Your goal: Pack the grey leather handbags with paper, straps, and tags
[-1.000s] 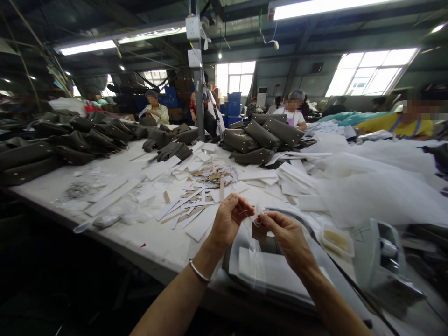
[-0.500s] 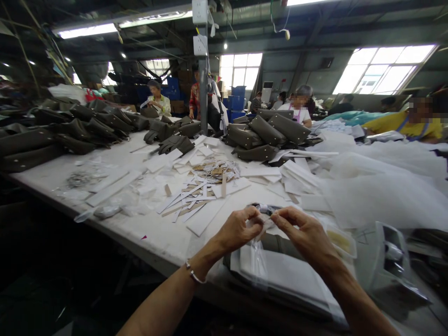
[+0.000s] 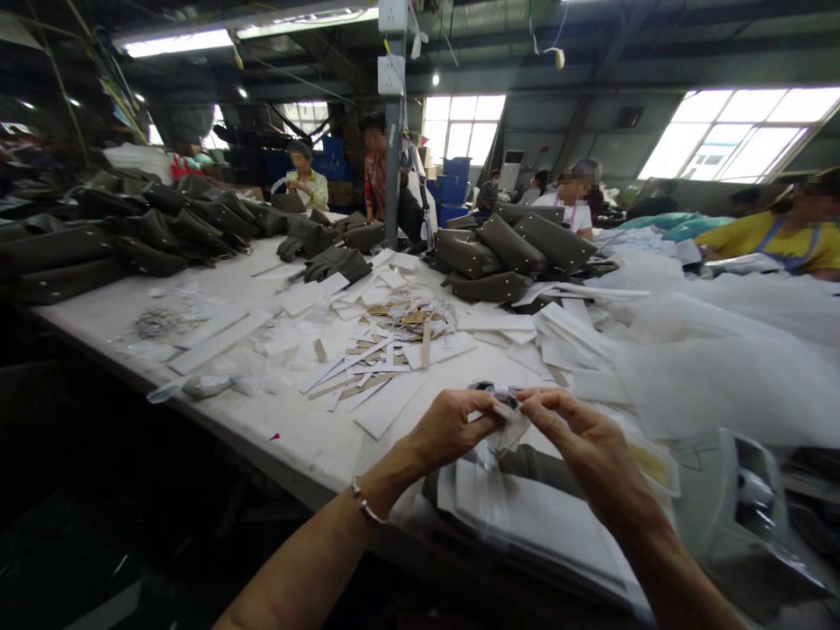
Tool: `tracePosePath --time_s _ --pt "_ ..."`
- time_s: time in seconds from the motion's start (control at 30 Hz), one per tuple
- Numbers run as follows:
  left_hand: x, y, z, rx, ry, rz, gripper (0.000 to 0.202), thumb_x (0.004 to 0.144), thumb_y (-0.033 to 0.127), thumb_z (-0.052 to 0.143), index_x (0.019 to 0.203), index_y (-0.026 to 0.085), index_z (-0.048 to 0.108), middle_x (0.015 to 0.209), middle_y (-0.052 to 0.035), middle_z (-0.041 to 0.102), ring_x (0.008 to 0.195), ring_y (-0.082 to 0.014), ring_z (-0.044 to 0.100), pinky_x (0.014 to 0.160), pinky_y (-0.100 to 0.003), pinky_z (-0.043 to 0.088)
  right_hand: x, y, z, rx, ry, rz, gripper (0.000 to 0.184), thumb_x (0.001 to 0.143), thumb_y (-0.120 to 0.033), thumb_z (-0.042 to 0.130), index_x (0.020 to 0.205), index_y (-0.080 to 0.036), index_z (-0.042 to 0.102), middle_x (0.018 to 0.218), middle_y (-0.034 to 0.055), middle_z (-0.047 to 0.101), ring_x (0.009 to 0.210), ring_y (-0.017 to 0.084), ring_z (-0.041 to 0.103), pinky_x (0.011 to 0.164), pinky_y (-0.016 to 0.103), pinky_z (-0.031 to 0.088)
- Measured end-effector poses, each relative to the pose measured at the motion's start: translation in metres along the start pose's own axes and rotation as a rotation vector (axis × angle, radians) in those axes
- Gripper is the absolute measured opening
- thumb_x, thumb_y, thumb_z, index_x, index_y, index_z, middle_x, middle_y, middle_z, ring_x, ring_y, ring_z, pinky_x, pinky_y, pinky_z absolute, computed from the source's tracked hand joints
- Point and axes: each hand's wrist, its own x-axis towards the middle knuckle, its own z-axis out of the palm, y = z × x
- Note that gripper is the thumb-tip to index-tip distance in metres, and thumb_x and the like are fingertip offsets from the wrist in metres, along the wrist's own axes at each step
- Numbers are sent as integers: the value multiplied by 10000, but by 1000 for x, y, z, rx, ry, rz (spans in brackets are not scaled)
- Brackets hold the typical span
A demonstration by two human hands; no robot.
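My left hand [image 3: 452, 425], a bracelet at its wrist, pinches a thin, crumpled whitish piece [image 3: 513, 429], perhaps paper or plastic film. Thumb and fingers of my right hand [image 3: 581, 435] are pressed together at the piece's upper right edge. Just behind the fingertips is a dark, looped thing with a white band [image 3: 500, 391], partly hidden. Below my hands lies a dark olive bag [image 3: 535, 462] with white sheets [image 3: 535, 516] on its near side. A clear plastic strip [image 3: 486, 468] hangs down over them.
Cardboard strips and tags [image 3: 410, 319] lie heaped mid-table, among white boards [image 3: 387, 407]. Olive bags are piled at left [image 3: 59, 254] and at the back [image 3: 515, 245]. White foam sheeting [image 3: 722, 350] covers the right. A post [image 3: 392, 175] rises behind; several people work beyond.
The view has shifted slightly, moving the scene a little to the right. More of the whitish piece now shows between my hands, hanging below the fingertips. Both hands stay closed.
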Motion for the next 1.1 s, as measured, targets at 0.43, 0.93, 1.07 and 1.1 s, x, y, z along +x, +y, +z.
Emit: tracePosePath --time_s 0.43,0.93,1.07,1.1 --pt "-14 10 -8 246 -95 126 538 785 214 741 1300 297 607 1301 -86 632 1222 -274 561 1081 -398 363 -5 -12 2 318 46 78 261 744 -510 749 731 -250 737 1092 65 718 1146 298 567 1045 447 384" --pt "-1 5 15 50 -505 -55 373 940 367 539 1269 197 581 1223 -67 645 1110 -198 607 964 -285 454 4 -13 -13 566 -75 263 344 727 -486 789 700 -179 635 622 -10 592 407 57 438 376 190 400" --pt "22 -27 -23 360 -128 -382 358 987 359 392 1214 176 599 1261 -107 633 1186 -224 572 1039 -346 415 26 -11 -10 368 -225 361 407 698 -522 797 757 -166 607 571 -44 569 336 26 370 331 161 339" --pt "28 -39 -30 464 -64 -485 330 975 324 402 1158 158 620 1231 -131 645 1181 -248 574 1043 -377 410 33 -8 -5 301 -283 396 405 717 -531 772 774 -169 600 569 -46 574 325 30 372 326 165 343"
